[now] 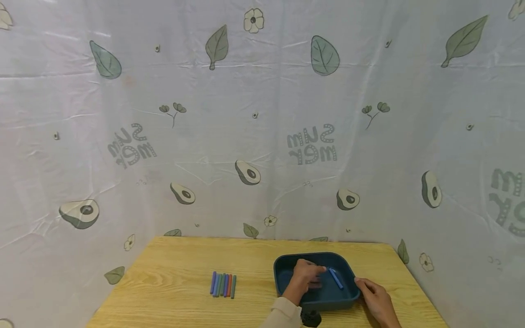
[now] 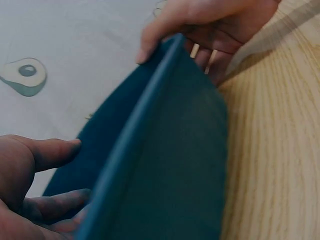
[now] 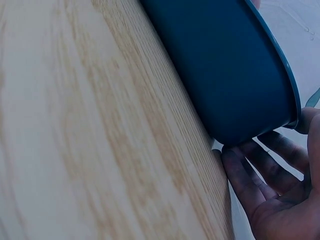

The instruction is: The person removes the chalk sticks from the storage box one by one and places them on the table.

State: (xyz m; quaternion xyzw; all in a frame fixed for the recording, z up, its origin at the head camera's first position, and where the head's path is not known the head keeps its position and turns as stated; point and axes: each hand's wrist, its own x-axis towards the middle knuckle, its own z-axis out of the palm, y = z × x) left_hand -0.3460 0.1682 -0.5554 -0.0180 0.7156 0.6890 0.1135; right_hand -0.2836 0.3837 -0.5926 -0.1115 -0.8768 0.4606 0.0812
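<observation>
A dark blue rectangular tub (image 1: pixel 328 306) with rounded corners stands on the right part of the table. My left hand (image 1: pixel 304 274) reaches over its near side into it; the left wrist view has the thumb and fingers (image 2: pixel 60 152) apart, with nothing seen between them. Inside the tub a slim blue stick (image 1: pixel 336 278), shaped like chalk or a crayon, lies just right of that hand's fingertips. At the tub's right end my right hand (image 1: pixel 375 298) grips the wall, thumb at the rim and fingers (image 3: pixel 272 160) against the outside, as the right wrist view shows.
Several coloured sticks (image 1: pixel 223 285), blue, green, purple and red, lie side by side in a row on the wooden table (image 1: pixel 172 273), left of the tub. Behind the table hangs a pale printed sheet (image 1: pixel 221 136) with leaves and avocados, which continues along both sides.
</observation>
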